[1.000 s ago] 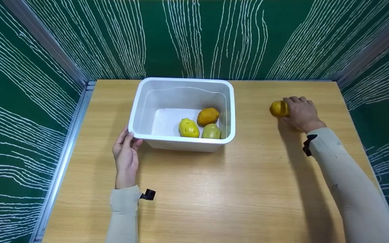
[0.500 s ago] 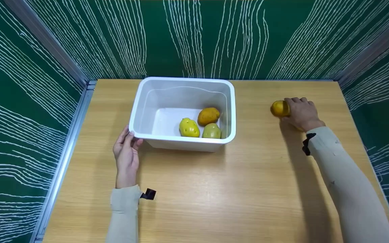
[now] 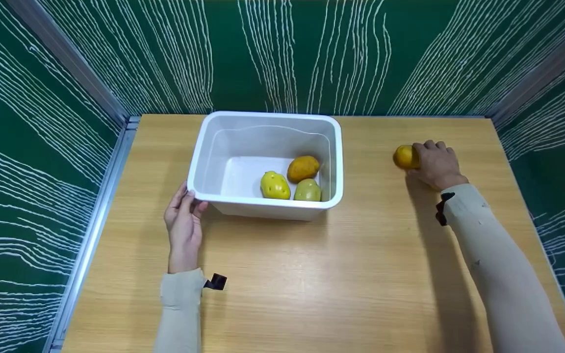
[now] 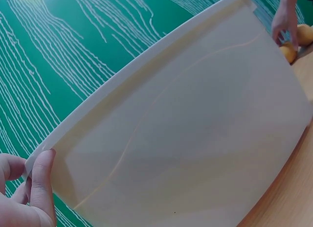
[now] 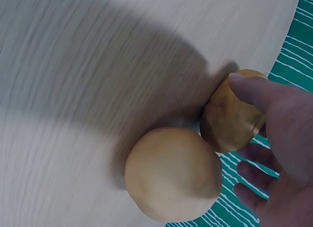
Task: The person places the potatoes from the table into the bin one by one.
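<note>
A white plastic bin [image 3: 265,200] stands on the table, its near left rim corner pinched between the thumb and fingers of my left hand [image 3: 183,228]. Inside lie a bumpy yellow fruit [image 3: 275,185], an orange-brown fruit [image 3: 303,168] and a green fruit [image 3: 307,190]. To the right of the bin, my right hand [image 3: 438,165] holds a yellow-orange fruit [image 3: 405,157] low at the table. In the right wrist view the thumb [image 5: 249,90] lies across this fruit. Beside it sits a larger, pale round fruit [image 5: 171,175], mostly hidden under the hand in the head view.
The wooden table [image 3: 282,284] is enclosed by green panels [image 3: 307,54] with white wavy lines, at the back and both sides. A metal rail [image 3: 93,220] runs along the left edge.
My right forearm has shifted slightly to the left, while the hand and its fruit have hardly moved. The left hand and the bin stay in place.
</note>
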Motion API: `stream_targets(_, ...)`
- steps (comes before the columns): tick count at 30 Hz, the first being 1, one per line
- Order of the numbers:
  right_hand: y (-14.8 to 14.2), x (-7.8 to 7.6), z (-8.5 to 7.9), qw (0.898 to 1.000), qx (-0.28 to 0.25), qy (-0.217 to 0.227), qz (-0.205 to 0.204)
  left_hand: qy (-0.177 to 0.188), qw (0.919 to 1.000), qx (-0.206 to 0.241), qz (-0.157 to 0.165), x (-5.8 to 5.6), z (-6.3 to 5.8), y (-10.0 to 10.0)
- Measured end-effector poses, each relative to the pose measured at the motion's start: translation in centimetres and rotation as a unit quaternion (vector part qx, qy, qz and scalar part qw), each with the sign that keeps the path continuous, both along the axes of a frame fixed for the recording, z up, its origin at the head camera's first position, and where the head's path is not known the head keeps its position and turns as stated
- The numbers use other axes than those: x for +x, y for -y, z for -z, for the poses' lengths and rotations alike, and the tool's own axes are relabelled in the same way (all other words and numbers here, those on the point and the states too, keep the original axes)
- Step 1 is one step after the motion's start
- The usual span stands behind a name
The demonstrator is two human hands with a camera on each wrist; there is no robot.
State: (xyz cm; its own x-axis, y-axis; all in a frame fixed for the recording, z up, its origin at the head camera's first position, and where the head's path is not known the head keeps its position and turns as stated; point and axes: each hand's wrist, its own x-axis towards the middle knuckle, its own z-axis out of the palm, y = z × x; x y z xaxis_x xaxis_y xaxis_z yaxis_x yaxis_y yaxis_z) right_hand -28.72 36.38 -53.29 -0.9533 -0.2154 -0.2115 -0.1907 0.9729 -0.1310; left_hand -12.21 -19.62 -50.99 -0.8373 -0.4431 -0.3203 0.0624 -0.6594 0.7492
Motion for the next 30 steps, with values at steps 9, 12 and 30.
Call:
stream_targets(9,0.6,-0.3,0.6,1.000,-0.006,-0.008,0.016,0.005,1.0000,0.005,-0.002,0.0,0.2,0.1)
stream_targets(12,0.9,-0.3,0.9,1.000,-0.001,-0.012,0.015,0.001,1.0000,0.004,-0.003,0.0,0.2,0.1)
stream_targets(30,1.6,0.2,-0.7,0.998,-0.040,-0.049,-0.009,0.015,0.9999,-0.008,0.004,-0.1,0.1,0.2)
